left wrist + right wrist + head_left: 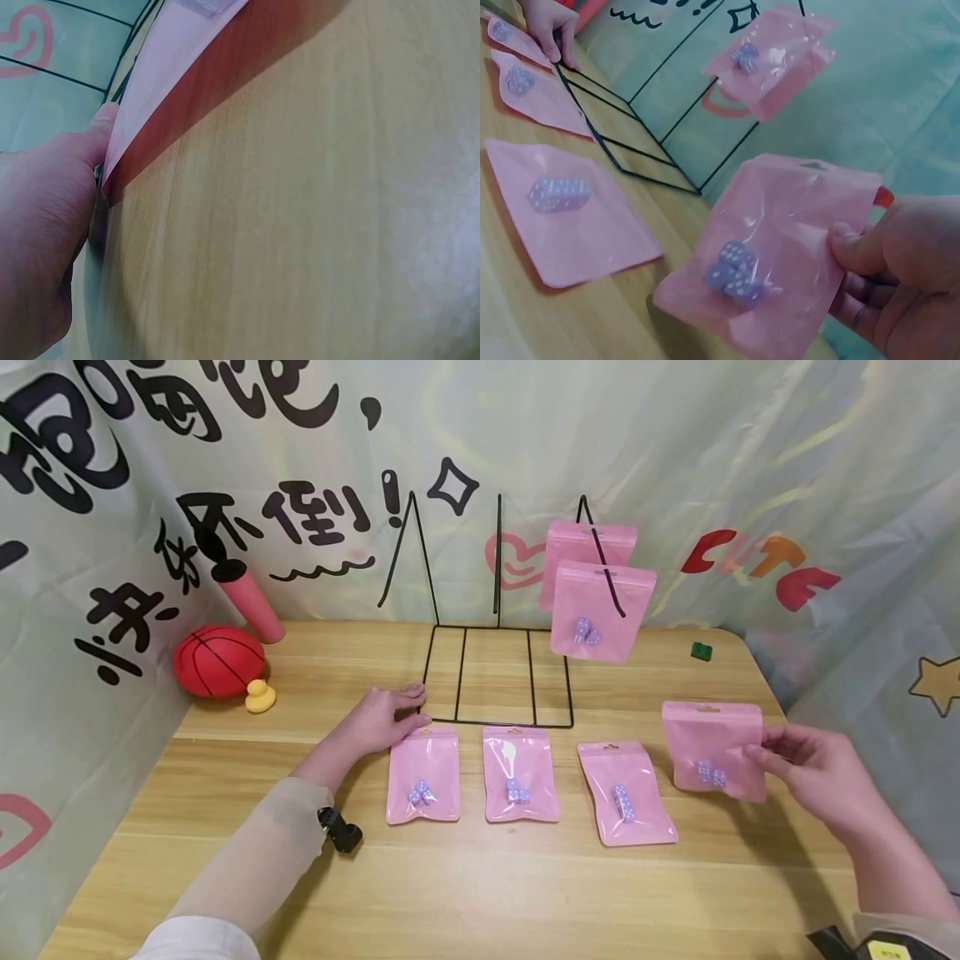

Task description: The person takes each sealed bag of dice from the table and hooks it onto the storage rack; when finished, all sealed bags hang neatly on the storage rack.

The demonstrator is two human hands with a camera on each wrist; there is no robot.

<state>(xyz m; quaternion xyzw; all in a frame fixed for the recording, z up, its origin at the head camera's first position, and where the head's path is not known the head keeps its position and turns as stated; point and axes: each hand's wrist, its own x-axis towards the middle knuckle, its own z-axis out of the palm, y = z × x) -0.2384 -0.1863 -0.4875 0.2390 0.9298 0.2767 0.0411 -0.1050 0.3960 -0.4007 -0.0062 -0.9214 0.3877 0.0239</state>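
Pinching pink bag [708, 743] with right hand [813, 768] near right edge of desk [525, 885]: long axis front-to-back, slotted end toward back. Touching rack [532, 681] with left hand [382, 714], fingers spread. Between: three bags [521, 785].

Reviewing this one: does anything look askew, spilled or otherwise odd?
Only slightly: the rightmost pink bag lying on the table is turned askew, while the left bag and middle bag beside it lie nearly straight. Nothing looks spilled; the visible dice sit inside bags.
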